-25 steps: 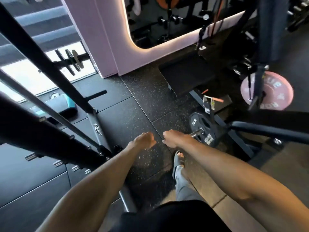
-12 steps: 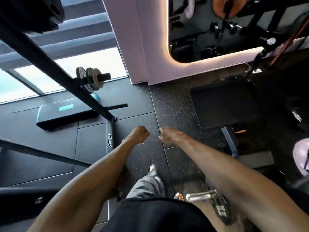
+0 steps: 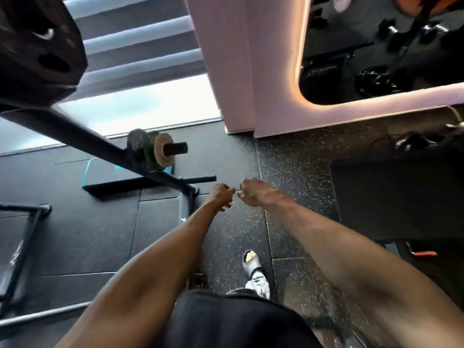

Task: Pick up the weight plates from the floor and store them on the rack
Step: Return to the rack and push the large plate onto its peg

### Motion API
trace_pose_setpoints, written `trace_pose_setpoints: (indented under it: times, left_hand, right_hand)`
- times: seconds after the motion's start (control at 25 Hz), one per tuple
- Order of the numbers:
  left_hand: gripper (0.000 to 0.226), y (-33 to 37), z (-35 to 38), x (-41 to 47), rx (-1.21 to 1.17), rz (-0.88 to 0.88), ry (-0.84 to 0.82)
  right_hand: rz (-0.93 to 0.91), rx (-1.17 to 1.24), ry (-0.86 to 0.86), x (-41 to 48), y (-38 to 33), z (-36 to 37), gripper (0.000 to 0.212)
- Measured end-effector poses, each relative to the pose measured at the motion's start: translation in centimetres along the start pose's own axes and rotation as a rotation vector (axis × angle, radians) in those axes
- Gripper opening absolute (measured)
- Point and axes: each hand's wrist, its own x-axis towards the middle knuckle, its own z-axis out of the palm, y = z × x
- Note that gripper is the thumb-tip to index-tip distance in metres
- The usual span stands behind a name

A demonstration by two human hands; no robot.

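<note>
- The floor [image 3: 288, 172] is black rubber tile, plain at the left of the frame and flecked with pale specks from the middle to the right.
- A pink wall [image 3: 226, 59] fills the upper middle. It holds a round-cornered mirror [image 3: 376, 46] with a glowing edge at upper right, showing dark gym gear.
- A window with slatted blinds [image 3: 138, 33] sits at upper left, bright along its lower strip.
- The black steel rack [image 3: 75, 131] slants from the left edge down toward the centre, and its base tubes lie on the floor at lower left.
- A large black weight plate [image 3: 37, 46] hangs on the rack in the upper left corner, close to the camera.
- A dark mat [image 3: 396, 197] lies on the floor at the right.
- A black pad with teal trim [image 3: 113, 178] lies on the floor behind the rack's slanted beam.
- Several small weight plates [image 3: 160, 153] sit together on a rack peg [image 3: 175, 148], left of centre.
- The left hand [image 3: 222, 197] and right hand [image 3: 253, 193] reach forward at centre, both curled, knuckles nearly meeting.
- A foot in a grey slipper [image 3: 252, 262] stands below the hands.
- A tiny dark bit [image 3: 237, 189] shows between the hands; I cannot tell whether either hand pinches it.
</note>
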Motion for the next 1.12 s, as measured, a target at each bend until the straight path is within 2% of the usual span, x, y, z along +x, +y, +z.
trace_pose_setpoints:
  times: [0.08,0.16,0.28,0.56,0.68,0.8,1.0,1.12]
  left_hand:
    - [0.037,0.3,-2.7,2.4,-0.191,-0.087,0.078]
    - [0.056,0.7,-5.3,4.7,-0.416,-0.189,0.224]
    - [0.077,1.3,-9.1,7.5,-0.623,-0.289,0.411]
    - [0.079,5.1,-14.5,11.2,-1.255,-0.429,0.558]
    - [0.083,6.3,-15.6,11.9,-1.452,-0.492,0.653]
    - [0.084,5.8,-16.0,13.5,-1.611,-0.531,0.746]
    - [0.082,3.9,-16.0,15.5,-1.654,-0.408,0.867]
    - [0.101,2.2,-16.1,16.8,-1.703,-0.386,0.844]
  right_hand:
    - [-0.03,0.003,-0.016,3.4,-1.3,-2.0,0.041]
    - [-0.078,0.023,-0.028,7.1,-2.7,-4.1,0.043]
    - [-0.184,0.026,-0.08,12.2,-5.3,-6.9,0.046]
    - [-0.456,-0.127,-0.271,22.9,-11.2,-12.8,0.05]
    - [-0.48,-0.111,-0.354,25.9,-12.8,-13.7,0.055]
    - [-0.489,-0.09,-0.437,28.6,-14.2,-13.6,0.053]
    - [-0.497,-0.121,-0.498,33.1,-16.6,-10.4,0.057]
    - [-0.5,-0.13,-0.538,35.1,-17.8,-8.3,0.061]
